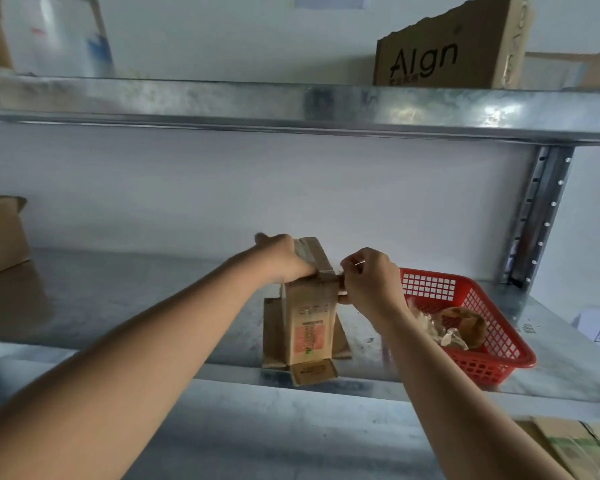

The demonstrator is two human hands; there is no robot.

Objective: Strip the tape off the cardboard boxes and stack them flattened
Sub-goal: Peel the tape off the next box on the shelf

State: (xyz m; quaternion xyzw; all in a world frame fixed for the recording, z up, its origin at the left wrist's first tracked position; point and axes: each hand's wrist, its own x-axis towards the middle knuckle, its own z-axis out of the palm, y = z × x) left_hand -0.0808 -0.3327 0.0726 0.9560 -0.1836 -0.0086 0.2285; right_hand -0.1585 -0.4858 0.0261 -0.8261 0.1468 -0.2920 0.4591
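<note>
Head view, upright cardboard box (310, 327), long axis vertical, left hand (284, 259) grip clasping its top, right hand (371, 282) pinching tape (340, 280).

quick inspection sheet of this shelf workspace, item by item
surface: galvanised metal shelf, another shelf level above.
job's things: small cardboard box standing upright on a flattened cardboard piece near the front edge; a bottom flap hangs over the edge; tape runs across its top.
clutter: red plastic basket to the right, holding crumpled tape and wrapping.
grippers: left hand grips the box top; right hand pinches something at the top right corner, probably tape.
cables: nothing seen.
surroundings: white wall, printed carton on the upper shelf, brown box at far left, flat cardboard below right.
</note>
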